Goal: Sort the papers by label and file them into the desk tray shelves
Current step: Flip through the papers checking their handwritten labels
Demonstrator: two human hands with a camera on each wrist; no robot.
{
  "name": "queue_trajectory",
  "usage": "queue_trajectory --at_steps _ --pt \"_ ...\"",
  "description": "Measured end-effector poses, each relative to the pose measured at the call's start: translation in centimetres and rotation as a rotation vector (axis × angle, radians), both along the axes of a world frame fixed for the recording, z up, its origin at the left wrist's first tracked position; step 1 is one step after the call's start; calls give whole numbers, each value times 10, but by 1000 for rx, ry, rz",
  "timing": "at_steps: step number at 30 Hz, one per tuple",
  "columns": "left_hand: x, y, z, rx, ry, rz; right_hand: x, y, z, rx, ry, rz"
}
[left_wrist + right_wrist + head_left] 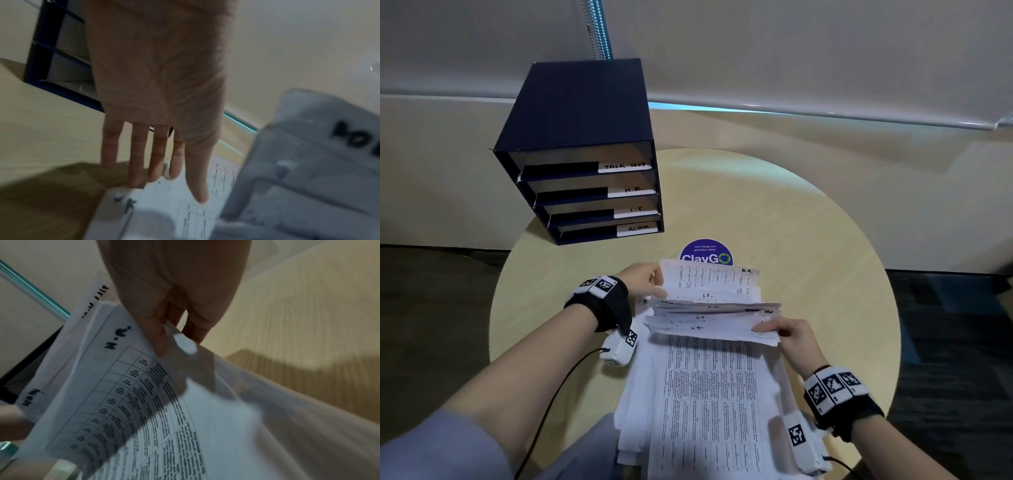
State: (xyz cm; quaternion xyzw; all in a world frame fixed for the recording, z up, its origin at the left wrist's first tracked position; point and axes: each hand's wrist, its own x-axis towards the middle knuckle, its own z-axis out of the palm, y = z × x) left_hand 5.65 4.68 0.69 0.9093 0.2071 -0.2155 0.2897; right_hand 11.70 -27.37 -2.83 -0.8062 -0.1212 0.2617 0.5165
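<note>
A thick stack of printed papers [709, 394] lies on the round table, its far ends lifted and fanned. My right hand [763, 329] pinches the right corner of the lifted sheets between thumb and fingers. In the right wrist view that hand [176, 340] grips a sheet marked H.R. [123, 402]. My left hand [659, 284] touches the left edge of the raised sheets. Its fingers [135, 170] are straight. The dark blue desk tray [585, 113] stands at the back left. Its shelves are labelled TASK LIST, H.R., I.T. and ADMIN.
The pale wooden round table [808, 240] carries a purple round sticker [705, 251] just beyond the papers. A wall and a ledge run behind the tray. Dark carpet lies beyond the table edge on both sides. A cable trails from my left wrist.
</note>
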Motion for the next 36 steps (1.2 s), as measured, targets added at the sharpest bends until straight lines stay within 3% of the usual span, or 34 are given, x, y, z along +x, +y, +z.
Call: queue_trajectory --at_steps 2,5,15,22,27,32,34,36 --pt "-16 1 2 -27 108 -40 -2 -1 2 26 1 10" --pt "-33 6 -6 -35 92 -1 -4 1 7 62 -7 28" --pt "-19 -1 -13 72 -220 -6 -5 5 10 107 -16 18" --pt "-26 -10 14 -160 -477 111 1 12 -3 106 45 -64" --pt "-45 -8 29 -591 -325 71 3 16 -9 116 73 -171" --pt "-57 -9 28 -615 -144 -102 8 16 -12 190 236 -73" --pt "-58 -8 27 -626 -104 -58 7 16 -10 179 265 -73" --pt "-57 -6 24 -626 -128 102 5 15 -7 170 255 -55"
